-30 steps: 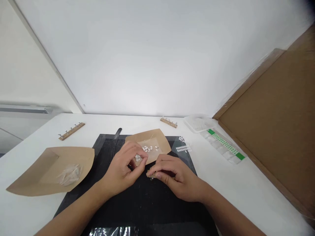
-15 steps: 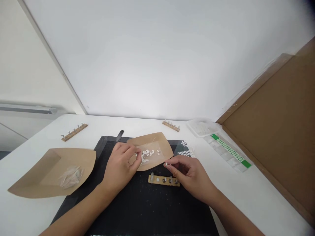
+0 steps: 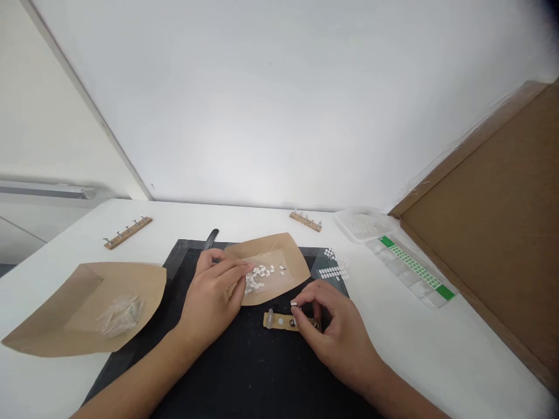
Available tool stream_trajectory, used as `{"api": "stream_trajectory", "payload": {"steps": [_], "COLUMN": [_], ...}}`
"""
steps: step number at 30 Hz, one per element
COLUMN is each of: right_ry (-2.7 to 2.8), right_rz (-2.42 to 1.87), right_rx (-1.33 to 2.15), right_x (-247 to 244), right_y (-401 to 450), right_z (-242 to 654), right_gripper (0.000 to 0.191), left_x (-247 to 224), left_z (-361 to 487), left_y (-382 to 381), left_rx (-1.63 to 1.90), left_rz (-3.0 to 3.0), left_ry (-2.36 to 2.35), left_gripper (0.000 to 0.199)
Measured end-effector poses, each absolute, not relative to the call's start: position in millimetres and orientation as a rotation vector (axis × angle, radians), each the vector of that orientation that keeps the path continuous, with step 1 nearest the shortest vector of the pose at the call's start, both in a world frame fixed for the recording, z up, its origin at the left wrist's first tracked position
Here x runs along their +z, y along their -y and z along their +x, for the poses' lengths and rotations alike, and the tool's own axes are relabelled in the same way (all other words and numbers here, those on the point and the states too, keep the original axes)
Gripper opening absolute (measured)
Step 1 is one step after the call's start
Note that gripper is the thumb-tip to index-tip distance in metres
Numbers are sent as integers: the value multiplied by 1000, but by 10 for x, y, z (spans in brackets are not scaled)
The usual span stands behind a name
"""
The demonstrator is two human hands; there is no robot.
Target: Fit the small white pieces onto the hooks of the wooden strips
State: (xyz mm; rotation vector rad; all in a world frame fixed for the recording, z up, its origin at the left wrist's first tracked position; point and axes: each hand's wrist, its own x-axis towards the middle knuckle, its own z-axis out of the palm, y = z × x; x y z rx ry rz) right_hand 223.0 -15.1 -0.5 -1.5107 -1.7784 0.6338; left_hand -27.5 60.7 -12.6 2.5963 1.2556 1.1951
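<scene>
My right hand (image 3: 334, 317) pinches a small metal stand with a white top (image 3: 294, 303) between thumb and index finger. It is just above a short brown strip (image 3: 286, 321) lying on a black mat (image 3: 257, 372). On the strip's left end stands a translucent nail tip (image 3: 270, 318); a white dot and a round metal piece sit beside it, and my fingers partly cover the right end. My left hand (image 3: 216, 288) is over the left edge of a brown paper tray (image 3: 290, 250), thumb and fingers drawn together; what they hold, if anything, is hidden. Small white oval pieces (image 3: 262, 271) lie in that tray.
Another paper tray (image 3: 94, 279) at left holds a clear plastic bag (image 3: 122, 314). Strips with small stands lie at the back left (image 3: 128, 233) and back centre (image 3: 305, 221). At right are a clear container (image 3: 364, 226), a green-edged plastic packet (image 3: 413, 265) and a cardboard panel (image 3: 489, 233).
My right hand has lowered toward the brown strip with the small stand, which has turned in its fingers. My left fingers have stretched out more over the tray. The view has shifted slightly.
</scene>
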Motion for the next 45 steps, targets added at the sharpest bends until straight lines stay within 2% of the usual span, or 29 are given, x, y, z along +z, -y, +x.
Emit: {"api": "stream_trajectory", "payload": {"steps": [6, 10, 13, 18, 25, 32, 36, 45], "right_ry": [1825, 1877, 1924, 1957, 1988, 1989, 1993, 1999], "right_rz": [-1489, -1431, -1404, -1382, -1388, -1422, -1456, -1481], "right_rx": [570, 548, 560, 575, 580, 629, 638, 675], "right_x": [-25, -64, -77, -106, -160, -157, -155, -148], "right_y": [156, 150, 147, 152, 172, 157, 122, 127], "right_z": [2216, 2202, 2193, 2177, 2158, 2157, 2187, 2205], "right_gripper": [5, 4, 8, 8, 13, 15, 16, 11], "left_x": [-184, -167, -77, 66, -12, -25, -36, -104], "left_z": [-270, -236, -213, -184, -174, -159, -145, -108], "left_y": [-604, -568, -507, -378, -334, -304, -280, -288], "left_rx": [1179, 1110, 1062, 850, 713, 774, 795, 765], "left_rz": [2557, 2535, 2563, 2659, 2676, 2742, 2781, 2777], "left_ry": [-1403, -1453, -1330, -933, -771, -825, -818, -859], "left_gripper": [44, 42, 36, 37, 48, 41, 43, 34]}}
